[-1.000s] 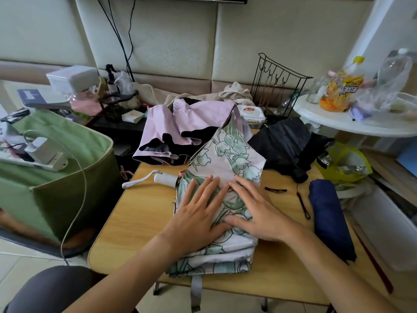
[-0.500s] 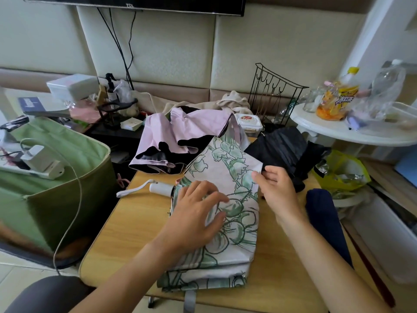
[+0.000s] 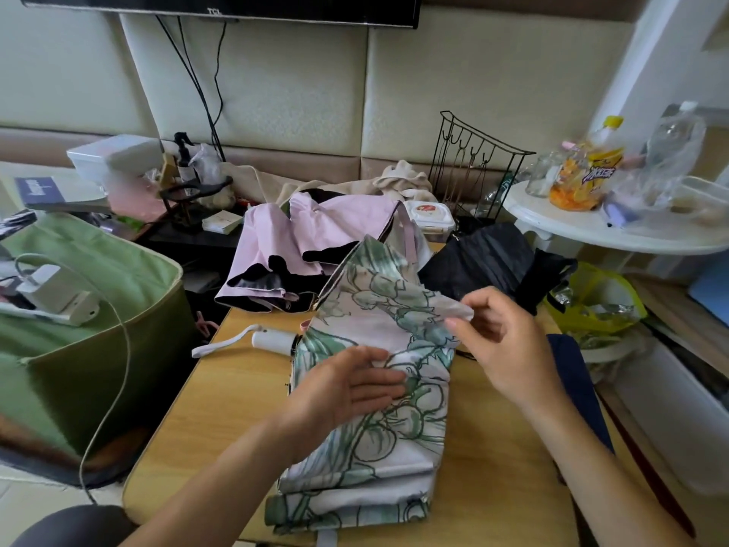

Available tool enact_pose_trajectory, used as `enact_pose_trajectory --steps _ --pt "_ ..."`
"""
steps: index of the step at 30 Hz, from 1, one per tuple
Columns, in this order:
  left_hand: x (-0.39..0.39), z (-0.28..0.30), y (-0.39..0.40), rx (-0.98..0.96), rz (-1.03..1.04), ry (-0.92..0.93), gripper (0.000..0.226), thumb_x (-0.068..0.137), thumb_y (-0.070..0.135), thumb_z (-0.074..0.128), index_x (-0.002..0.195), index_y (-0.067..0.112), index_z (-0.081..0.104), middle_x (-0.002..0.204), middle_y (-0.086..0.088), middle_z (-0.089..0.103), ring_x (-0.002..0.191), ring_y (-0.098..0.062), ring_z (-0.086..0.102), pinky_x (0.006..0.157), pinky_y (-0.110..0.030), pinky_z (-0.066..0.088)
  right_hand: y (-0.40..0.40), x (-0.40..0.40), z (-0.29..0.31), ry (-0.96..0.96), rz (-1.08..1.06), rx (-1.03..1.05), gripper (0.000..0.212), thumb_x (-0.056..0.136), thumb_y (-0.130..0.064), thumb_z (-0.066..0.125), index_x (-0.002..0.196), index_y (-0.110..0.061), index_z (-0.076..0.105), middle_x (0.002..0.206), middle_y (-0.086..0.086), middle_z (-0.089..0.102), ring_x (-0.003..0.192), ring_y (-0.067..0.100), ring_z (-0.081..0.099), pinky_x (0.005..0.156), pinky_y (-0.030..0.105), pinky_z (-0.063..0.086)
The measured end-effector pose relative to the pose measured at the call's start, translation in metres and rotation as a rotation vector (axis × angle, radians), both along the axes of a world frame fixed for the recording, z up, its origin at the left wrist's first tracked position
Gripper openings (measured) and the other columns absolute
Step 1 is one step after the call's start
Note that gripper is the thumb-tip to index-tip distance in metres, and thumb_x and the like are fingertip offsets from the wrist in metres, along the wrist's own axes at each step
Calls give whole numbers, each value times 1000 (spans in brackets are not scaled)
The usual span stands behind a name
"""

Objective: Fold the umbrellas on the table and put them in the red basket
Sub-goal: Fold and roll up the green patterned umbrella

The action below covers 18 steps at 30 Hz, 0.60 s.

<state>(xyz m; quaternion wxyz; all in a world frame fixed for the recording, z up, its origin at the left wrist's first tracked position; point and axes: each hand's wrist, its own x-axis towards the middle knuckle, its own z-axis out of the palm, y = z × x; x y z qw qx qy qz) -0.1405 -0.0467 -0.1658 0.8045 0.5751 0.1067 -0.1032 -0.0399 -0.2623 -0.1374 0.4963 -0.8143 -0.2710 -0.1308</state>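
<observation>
A white umbrella with a green floral print (image 3: 374, 436) lies flattened on the wooden table (image 3: 221, 408), its white handle (image 3: 272, 341) pointing left. My left hand (image 3: 347, 384) rests flat on its fabric with straight fingers. My right hand (image 3: 501, 341) pinches a loose flap at the umbrella's upper right and lifts it. A pink umbrella (image 3: 300, 242) and a black umbrella (image 3: 485, 262) lie unfolded at the table's far edge. A folded navy umbrella (image 3: 572, 373) lies to the right, partly behind my right arm. No red basket is in view.
A green fabric bin (image 3: 86, 333) with a white charger and cable stands left of the table. A black wire rack (image 3: 473, 167) stands behind. A white round side table (image 3: 615, 230) with bottles is at right, a yellow bag (image 3: 595, 298) below it.
My right hand left the flat fabric, moved to the umbrella's upper right edge and lifted a flap. My left hand slid slightly and stays pressing the fabric.
</observation>
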Motion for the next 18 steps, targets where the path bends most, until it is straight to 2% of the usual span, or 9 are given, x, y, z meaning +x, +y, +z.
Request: enact_pose_trajectory --steps 3,6,8,11,13,14,15,17,18 --pt "1 0 -2 -25 1 42 44 112 36 30 134 8 55 119 -19 74 113 -32 71 105 -45 52 -1 -6 -1 -370 -183 -105 12 88 -16 81 88 -12 70 97 -4 66 89 10 64 78 26 55" --pt "2 -1 -2 -20 26 63 47 112 39 28 135 7 54 119 -19 74 113 -33 72 102 -45 53 4 -9 3 -491 -159 -152 17 85 -9 83 83 -8 66 96 0 58 86 13 58 76 25 51" --pt "3 0 -1 -38 44 92 54 112 43 24 136 4 53 120 -20 73 113 -35 71 97 -44 54 3 -10 6 -345 85 -163 22 85 -4 81 81 -11 61 97 -3 62 90 15 63 77 37 54" --pt "0 2 7 -131 57 136 64 111 47 19 138 0 53 126 -27 68 115 -44 68 98 -51 56 0 -16 14 177 451 -179 21 88 -5 77 83 -14 59 115 -5 73 109 20 69 94 49 56" --pt "-4 6 17 -195 135 119 49 113 33 26 135 1 56 125 -33 66 109 -49 69 93 -62 57 -3 -20 16 370 606 -240 18 90 -3 75 86 -8 58 122 -2 73 115 22 69 101 50 54" --pt "-6 11 20 -212 216 127 43 113 33 34 127 4 62 115 -32 70 98 -47 73 83 -64 59 -4 -22 17 431 668 -276 19 91 -3 75 87 -6 57 123 0 74 117 22 69 104 48 53" --pt "-8 16 22 -230 264 141 45 110 44 41 116 7 66 102 -28 74 85 -41 76 74 -59 62 -4 -24 19 478 714 -307 19 92 -2 75 87 -5 56 123 1 74 118 22 68 106 45 52" --pt "-11 28 26 -166 265 192 68 97 69 43 98 7 72 82 -21 77 66 -30 76 60 -38 61 -5 -28 22 527 755 -353 19 91 -1 76 88 -4 57 124 0 74 121 19 67 108 40 51" --pt "-10 32 29 -117 245 199 72 95 71 43 89 6 75 79 -19 77 62 -28 75 54 -32 58 -5 -29 22 528 756 -376 19 90 -2 76 88 -3 58 124 -2 74 121 18 67 108 39 51"
